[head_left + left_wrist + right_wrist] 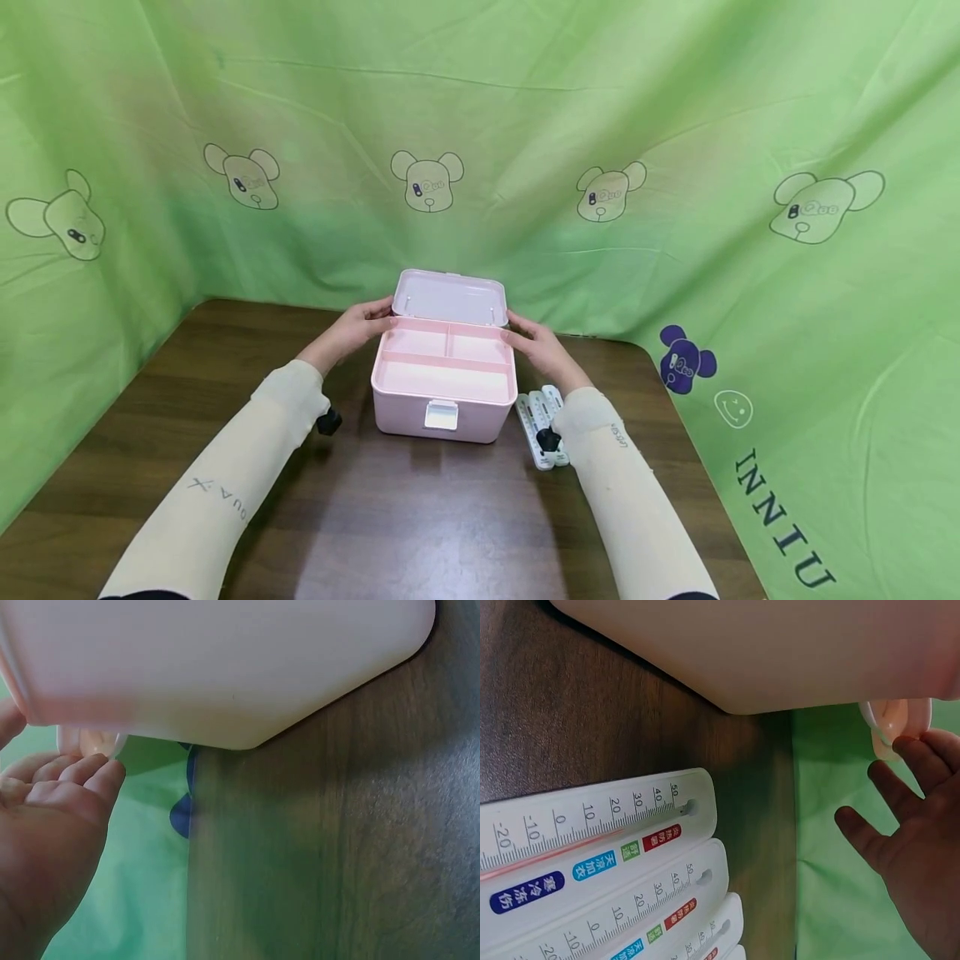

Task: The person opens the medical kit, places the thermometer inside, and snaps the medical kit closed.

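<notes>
Box (420, 417): centred before us.
Lid (450, 300): tilted far back; we likely steady it evenly from both ends.
Left hand (351, 332): straight fingers touching lid's left.
Right hand (546, 352): spread fingers touching lid's right.

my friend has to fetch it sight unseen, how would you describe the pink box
On the dark wooden table, towards the green curtain, a box stands open between the left hand and right hand. It is pink and deep with a pale front latch, unlike the flat white thermometers beside it.
</notes>
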`<state>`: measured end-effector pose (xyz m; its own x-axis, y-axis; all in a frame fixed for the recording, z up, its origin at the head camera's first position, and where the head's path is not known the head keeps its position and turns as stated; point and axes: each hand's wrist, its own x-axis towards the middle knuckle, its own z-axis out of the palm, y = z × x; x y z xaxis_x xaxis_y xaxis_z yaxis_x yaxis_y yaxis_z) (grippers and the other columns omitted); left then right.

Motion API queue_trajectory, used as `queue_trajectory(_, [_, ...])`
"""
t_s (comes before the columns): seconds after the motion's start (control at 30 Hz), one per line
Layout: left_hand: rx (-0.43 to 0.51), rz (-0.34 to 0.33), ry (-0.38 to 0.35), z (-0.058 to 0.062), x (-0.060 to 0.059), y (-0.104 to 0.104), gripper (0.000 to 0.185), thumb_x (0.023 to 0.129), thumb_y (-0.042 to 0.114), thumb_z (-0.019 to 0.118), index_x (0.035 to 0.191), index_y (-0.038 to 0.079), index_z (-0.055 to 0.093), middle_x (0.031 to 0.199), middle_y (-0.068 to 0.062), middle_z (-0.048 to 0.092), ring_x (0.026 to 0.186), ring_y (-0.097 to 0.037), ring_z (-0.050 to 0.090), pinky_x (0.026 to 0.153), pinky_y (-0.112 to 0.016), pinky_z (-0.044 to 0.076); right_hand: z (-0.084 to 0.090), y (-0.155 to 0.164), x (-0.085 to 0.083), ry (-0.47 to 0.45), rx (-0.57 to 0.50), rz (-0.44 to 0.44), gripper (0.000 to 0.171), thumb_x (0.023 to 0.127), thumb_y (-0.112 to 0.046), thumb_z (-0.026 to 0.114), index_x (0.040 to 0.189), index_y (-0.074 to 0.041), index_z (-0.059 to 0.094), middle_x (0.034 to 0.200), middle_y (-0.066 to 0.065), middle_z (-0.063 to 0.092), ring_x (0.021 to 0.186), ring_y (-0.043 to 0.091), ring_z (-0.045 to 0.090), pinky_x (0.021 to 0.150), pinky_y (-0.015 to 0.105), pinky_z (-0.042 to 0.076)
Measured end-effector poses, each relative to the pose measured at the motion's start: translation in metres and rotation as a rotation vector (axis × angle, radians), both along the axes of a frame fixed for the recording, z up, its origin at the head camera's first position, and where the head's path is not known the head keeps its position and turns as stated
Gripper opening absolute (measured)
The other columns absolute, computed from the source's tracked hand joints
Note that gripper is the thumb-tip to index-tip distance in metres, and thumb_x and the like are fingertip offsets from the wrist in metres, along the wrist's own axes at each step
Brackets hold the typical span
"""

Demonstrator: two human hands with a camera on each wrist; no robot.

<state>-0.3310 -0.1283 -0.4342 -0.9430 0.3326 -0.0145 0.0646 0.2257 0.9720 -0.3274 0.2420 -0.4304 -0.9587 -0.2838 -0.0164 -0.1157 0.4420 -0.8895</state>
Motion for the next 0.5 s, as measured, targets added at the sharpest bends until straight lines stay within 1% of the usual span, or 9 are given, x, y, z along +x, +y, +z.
queue_trajectory(0.1, [-0.007, 0.009, 0.01, 0.002, 0.002, 0.003, 0.066, 0.107, 0.02, 0.056, 0.161, 0.002, 0.025, 0.163, -0.021, 0.034, 0.152, -0.033, 0.031, 0.124, -0.048, 0.028, 0.001, -0.001, 0.001, 0.025, 0.013, -0.036, 0.065, 0.102, -0.033, 0.065, 0.158, -0.012, 0.04, 0.159, 0.018, 0.043, 0.149, 0.034, 0.037, 0.123, 0.05, 0.03])
queue_trajectory(0.23, [-0.01, 0.019, 0.01, 0.004, 0.004, 0.007, 0.065, 0.109, 0.02, 0.052, 0.162, 0.002, 0.021, 0.165, -0.02, 0.029, 0.154, -0.033, 0.027, 0.125, -0.047, 0.026, 0.002, -0.004, 0.005, 0.058, 0.032, -0.112, 0.063, 0.099, -0.037, 0.069, 0.153, -0.013, 0.049, 0.155, 0.014, 0.049, 0.147, 0.031, 0.042, 0.121, 0.047, 0.035])
queue_trajectory(0.3, [-0.007, 0.034, 0.009, 0.004, 0.006, 0.009, 0.063, 0.109, 0.02, 0.051, 0.162, 0.002, 0.022, 0.165, -0.02, 0.03, 0.153, -0.033, 0.028, 0.124, -0.047, 0.028, 0.002, -0.006, 0.008, 0.075, 0.039, -0.143, 0.061, 0.098, -0.038, 0.07, 0.151, -0.012, 0.053, 0.153, 0.014, 0.052, 0.145, 0.03, 0.045, 0.119, 0.046, 0.037])
queue_trajectory(0.4, [-0.009, 0.074, 0.023, 0.003, 0.009, 0.011, 0.06, 0.109, 0.02, 0.053, 0.16, 0.001, 0.029, 0.161, -0.021, 0.038, 0.15, -0.033, 0.035, 0.122, -0.046, 0.033, 0.003, -0.009, 0.014, 0.114, 0.082, -0.169, 0.058, 0.099, -0.041, 0.068, 0.148, -0.011, 0.057, 0.148, 0.014, 0.057, 0.14, 0.031, 0.05, 0.116, 0.047, 0.041])
queue_trajectory(0.5, [-0.049, 0.117, 0.073, 0.0, 0.014, 0.011, 0.057, 0.108, 0.023, 0.055, 0.156, -0.002, 0.039, 0.154, -0.022, 0.048, 0.144, -0.034, 0.045, 0.117, -0.046, 0.04, 0.003, -0.012, 0.021, 0.171, 0.137, -0.178, 0.054, 0.1, -0.042, 0.066, 0.143, -0.008, 0.061, 0.141, 0.015, 0.063, 0.134, 0.032, 0.056, 0.113, 0.048, 0.045])
